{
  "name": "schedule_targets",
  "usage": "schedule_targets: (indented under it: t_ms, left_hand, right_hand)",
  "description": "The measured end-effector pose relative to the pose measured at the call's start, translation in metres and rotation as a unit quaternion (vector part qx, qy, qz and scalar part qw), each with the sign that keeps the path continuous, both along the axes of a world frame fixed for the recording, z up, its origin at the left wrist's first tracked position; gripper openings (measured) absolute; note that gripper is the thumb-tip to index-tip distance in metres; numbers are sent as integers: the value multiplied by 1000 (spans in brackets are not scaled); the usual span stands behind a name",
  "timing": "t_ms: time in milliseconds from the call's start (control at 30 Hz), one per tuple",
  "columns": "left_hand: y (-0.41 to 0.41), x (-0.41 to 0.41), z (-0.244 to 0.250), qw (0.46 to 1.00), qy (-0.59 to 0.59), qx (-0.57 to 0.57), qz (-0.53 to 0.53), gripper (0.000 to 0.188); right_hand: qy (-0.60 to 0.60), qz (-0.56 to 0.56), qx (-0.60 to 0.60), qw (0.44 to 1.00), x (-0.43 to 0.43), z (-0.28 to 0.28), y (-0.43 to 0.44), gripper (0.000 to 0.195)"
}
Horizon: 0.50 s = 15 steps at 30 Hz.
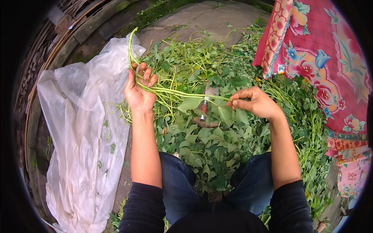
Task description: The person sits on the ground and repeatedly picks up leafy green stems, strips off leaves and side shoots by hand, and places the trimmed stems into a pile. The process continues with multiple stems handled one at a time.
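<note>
My left hand (141, 87), palm up with curled, soiled fingers, holds several long green leafy vine stems (180, 93). One thick stem loops up above the fingers. My right hand (247, 102) pinches the far end of a stem between thumb and fingers, so the stem runs nearly straight between both hands. Broad green leaves hang from the stems. Below them lies a tool with a red and silver handle (203, 110), partly hidden by leaves; its kind is hard to tell. A large heap of leafy vines (215, 139) spreads in front of me and between my knees.
A crumpled translucent plastic sheet (84, 116) lies on the left. Red floral cloth (314, 67) hangs or lies at the upper right, with a pink patterned cloth (352, 176) below it. Concrete ground (204, 17) shows beyond the heap. Wood pieces (32, 67) are stacked at the far left.
</note>
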<state>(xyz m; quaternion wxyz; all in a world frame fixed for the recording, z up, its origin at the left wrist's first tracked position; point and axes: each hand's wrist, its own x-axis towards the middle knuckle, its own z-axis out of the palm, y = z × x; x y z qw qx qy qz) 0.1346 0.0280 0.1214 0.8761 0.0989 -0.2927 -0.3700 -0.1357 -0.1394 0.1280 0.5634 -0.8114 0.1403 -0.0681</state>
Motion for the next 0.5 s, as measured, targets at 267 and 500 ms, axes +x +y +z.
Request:
schedule_targets:
  t_ms: [267, 500]
  left_hand:
    - [-5, 9, -3, 987, -24, 39, 155, 13]
    - [-2, 9, -10, 990, 5, 56, 132, 13]
  right_hand:
    - [95, -389, -325, 857, 8, -55, -31, 18]
    - [-189, -292, -452, 821, 29, -33, 4, 26]
